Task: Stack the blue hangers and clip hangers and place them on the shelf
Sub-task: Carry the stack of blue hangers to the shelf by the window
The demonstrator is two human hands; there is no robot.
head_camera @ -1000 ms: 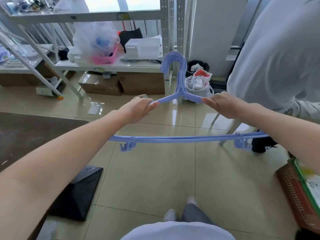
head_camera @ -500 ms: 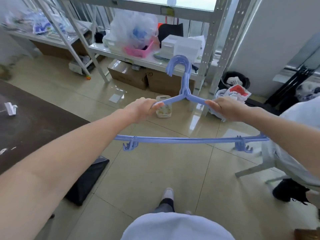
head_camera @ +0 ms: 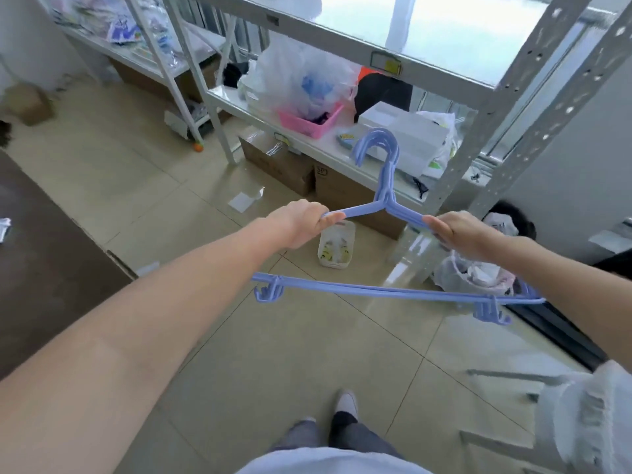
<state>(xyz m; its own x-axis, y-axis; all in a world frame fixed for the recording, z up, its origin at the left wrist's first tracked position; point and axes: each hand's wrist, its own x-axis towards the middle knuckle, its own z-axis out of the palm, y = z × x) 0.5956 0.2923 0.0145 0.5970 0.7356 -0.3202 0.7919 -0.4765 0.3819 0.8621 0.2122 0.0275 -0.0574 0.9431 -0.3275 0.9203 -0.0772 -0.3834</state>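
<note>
A stack of several blue hangers (head_camera: 386, 200) is held out flat in front of me, hooks pointing toward the grey metal shelf (head_camera: 345, 155). My left hand (head_camera: 301, 222) grips the left shoulder of the stack. The right shoulder is gripped by my right hand (head_camera: 458, 234). The bottom bars (head_camera: 393, 291) with small clip hooks at both ends hang nearer to me, above the tiled floor. The hooks of the stack reach just over the front edge of the lower shelf board.
The lower shelf carries a pink basket (head_camera: 309, 123), a stuffed plastic bag (head_camera: 301, 83) and white boxes (head_camera: 407, 138). Cardboard boxes (head_camera: 280, 159) sit under it. A small plastic container (head_camera: 337, 246) and a full waste bag (head_camera: 472, 271) lie on the floor. A dark table (head_camera: 41, 261) is at left.
I have walked closer to the shelf and turned right-to-left; the shelf now looms larger and the hanger hooks reach its lower board. Both hands keep the same grip.
</note>
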